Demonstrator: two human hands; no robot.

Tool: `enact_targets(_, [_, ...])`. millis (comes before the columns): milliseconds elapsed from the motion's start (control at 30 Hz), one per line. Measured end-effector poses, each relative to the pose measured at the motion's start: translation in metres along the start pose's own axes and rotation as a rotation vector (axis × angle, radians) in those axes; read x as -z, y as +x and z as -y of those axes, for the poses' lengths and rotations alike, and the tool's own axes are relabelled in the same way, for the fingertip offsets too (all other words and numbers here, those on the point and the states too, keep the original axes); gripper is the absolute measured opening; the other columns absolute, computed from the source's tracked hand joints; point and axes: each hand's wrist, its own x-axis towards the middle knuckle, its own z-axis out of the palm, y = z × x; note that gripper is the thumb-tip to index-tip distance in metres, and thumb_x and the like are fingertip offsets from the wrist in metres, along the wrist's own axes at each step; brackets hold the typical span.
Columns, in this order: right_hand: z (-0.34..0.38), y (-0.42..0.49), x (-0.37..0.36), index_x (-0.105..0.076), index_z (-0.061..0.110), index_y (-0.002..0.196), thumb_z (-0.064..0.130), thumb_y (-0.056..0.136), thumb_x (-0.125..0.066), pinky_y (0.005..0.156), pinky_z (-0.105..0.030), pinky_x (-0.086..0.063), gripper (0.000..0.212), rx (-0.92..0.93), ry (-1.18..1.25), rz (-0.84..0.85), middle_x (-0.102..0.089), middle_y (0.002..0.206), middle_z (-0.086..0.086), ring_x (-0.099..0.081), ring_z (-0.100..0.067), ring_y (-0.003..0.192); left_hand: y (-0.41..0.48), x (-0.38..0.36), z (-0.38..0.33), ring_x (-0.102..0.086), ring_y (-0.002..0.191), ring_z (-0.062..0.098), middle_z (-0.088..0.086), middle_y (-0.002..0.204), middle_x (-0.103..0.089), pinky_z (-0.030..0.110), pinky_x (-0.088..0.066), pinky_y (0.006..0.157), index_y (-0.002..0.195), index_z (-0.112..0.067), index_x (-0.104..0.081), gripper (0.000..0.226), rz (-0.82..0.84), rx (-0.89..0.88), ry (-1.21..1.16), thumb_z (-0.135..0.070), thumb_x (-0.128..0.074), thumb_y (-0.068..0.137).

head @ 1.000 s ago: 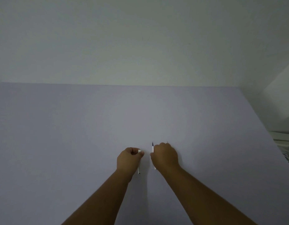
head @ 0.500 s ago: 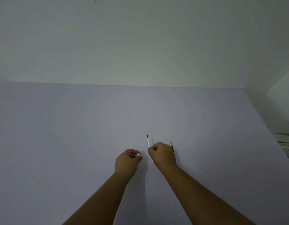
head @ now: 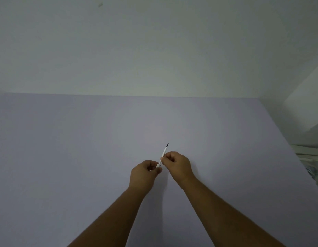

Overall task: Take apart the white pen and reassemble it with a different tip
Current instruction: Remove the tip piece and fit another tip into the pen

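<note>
A thin white pen refill (head: pixel 164 152) with a dark tip points up and away from me. My right hand (head: pixel 177 164) pinches it between thumb and fingers. The refill's lower end meets the open end of a white pen barrel (head: pixel 158 165), which my left hand (head: pixel 144 172) grips, mostly hiding it. Both hands are held close together, thumbs nearly touching, above the pale lilac table (head: pixel 83 148). I cannot tell how far the refill sits inside the barrel.
A plain white wall (head: pixel 154 50) rises behind the table's far edge. Past the table's right edge lie a white frame (head: pixel 310 150) and patterned fabric (head: pixel 315 172).
My hands came together: the right hand tilted the refill and brought its lower end to the barrel in my left hand. Both hands rose slightly. A dark piece seen beside my right hand is gone from view.
</note>
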Motion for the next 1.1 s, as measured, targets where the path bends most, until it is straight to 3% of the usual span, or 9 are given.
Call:
enact_targets(233, [0.008,0.008,0.018,-0.064,0.011,0.074,0.029,0.084,-0.065,0.065,-0.033,-0.044,0.021,-0.027,0.187,-0.042,-0.059,0.072,-0.004,-0.05,-0.017,0.066,-0.005,-0.005,-0.009,-0.058,0.081,0.015,-0.001,0.091,-0.065,0.021,-0.047,0.068,0.109,-0.013,-0.069,0.026,0.008,-0.036,0.012,-0.024,-0.068,0.086])
enact_targets(400, [0.005,0.008,0.026,-0.065,0.017,0.068,0.031,0.081,-0.068,0.064,-0.029,-0.043,0.019,-0.028,0.053,0.189,-0.06,0.071,-0.001,-0.052,-0.015,0.067,-0.004,-0.008,-0.013,-0.058,0.084,0.013,-0.004,0.093,-0.063,0.019,-0.046,0.069,0.112,-0.013,-0.067,0.028,0.024,-0.046,-0.004,-0.026,-0.067,0.087])
enact_targets(500, [-0.001,0.019,0.036,-0.069,0.016,0.079,0.028,0.084,-0.066,0.07,-0.027,-0.045,0.013,-0.112,0.171,0.023,-0.065,0.078,0.001,-0.057,-0.014,0.073,-0.002,-0.009,-0.012,-0.058,0.077,0.011,-0.004,0.086,-0.064,0.015,-0.046,0.063,0.108,-0.013,-0.069,0.025,0.022,-0.034,-0.061,-0.023,-0.069,0.085])
enact_targets(567, [-0.013,0.029,0.045,-0.07,0.01,0.089,0.024,0.086,-0.06,0.08,-0.034,-0.05,0.017,-0.122,-0.074,-0.101,-0.069,0.089,-0.004,-0.061,-0.02,0.085,-0.001,-0.008,-0.011,-0.057,0.071,0.01,-0.005,0.081,-0.063,0.008,-0.045,0.05,0.109,-0.016,-0.066,0.024,0.035,-0.026,-0.098,-0.021,-0.069,0.085])
enact_targets(633, [-0.023,0.034,0.05,-0.067,0.01,0.079,0.02,0.087,-0.055,0.078,-0.034,-0.049,0.017,-0.114,-0.395,-0.064,-0.067,0.085,-0.007,-0.06,-0.024,0.085,-0.001,-0.008,-0.009,-0.056,0.064,0.007,-0.005,0.078,-0.063,0.004,-0.043,0.039,0.111,-0.02,-0.064,0.024,0.049,-0.02,-0.136,-0.019,-0.067,0.086])
enact_targets(767, [-0.032,0.035,0.042,-0.043,0.018,0.053,0.024,0.085,-0.052,0.062,-0.029,-0.038,0.034,-0.159,-0.723,0.027,-0.043,0.057,0.003,-0.05,-0.022,0.072,0.0,-0.006,-0.006,-0.059,0.071,0.006,-0.004,0.083,-0.065,0.009,-0.043,0.047,0.11,-0.021,-0.066,0.023,0.043,0.001,-0.123,-0.022,-0.067,0.087])
enact_targets(900, [-0.031,0.035,0.033,-0.068,0.013,0.085,0.034,0.09,-0.051,0.069,-0.032,-0.051,0.027,-0.2,-0.761,0.032,-0.068,0.084,-0.008,-0.068,-0.028,0.089,0.002,-0.005,-0.005,-0.058,0.073,0.005,-0.008,0.079,-0.064,0.012,-0.041,0.057,0.11,-0.021,-0.067,0.024,0.043,0.029,-0.137,-0.023,-0.068,0.086])
enact_targets(967, [-0.031,0.036,0.03,-0.069,0.008,0.099,0.034,0.091,-0.05,0.073,-0.032,-0.052,0.032,-0.204,-0.794,0.008,-0.071,0.102,-0.01,-0.068,-0.028,0.096,0.002,-0.005,-0.006,-0.059,0.075,0.007,-0.007,0.081,-0.065,0.013,-0.041,0.057,0.11,-0.021,-0.066,0.025,0.04,0.032,-0.129,-0.023,-0.068,0.086])
enact_targets(1100, [-0.031,0.037,0.028,-0.066,0.007,0.104,0.034,0.093,-0.049,0.076,-0.031,-0.051,0.034,-0.221,-0.798,-0.035,-0.069,0.11,-0.009,-0.066,-0.027,0.102,0.002,-0.004,-0.007,-0.06,0.084,0.013,-0.003,0.088,-0.066,0.011,-0.041,0.058,0.112,-0.02,-0.066,0.026,0.043,0.03,-0.111,-0.024,-0.067,0.087])
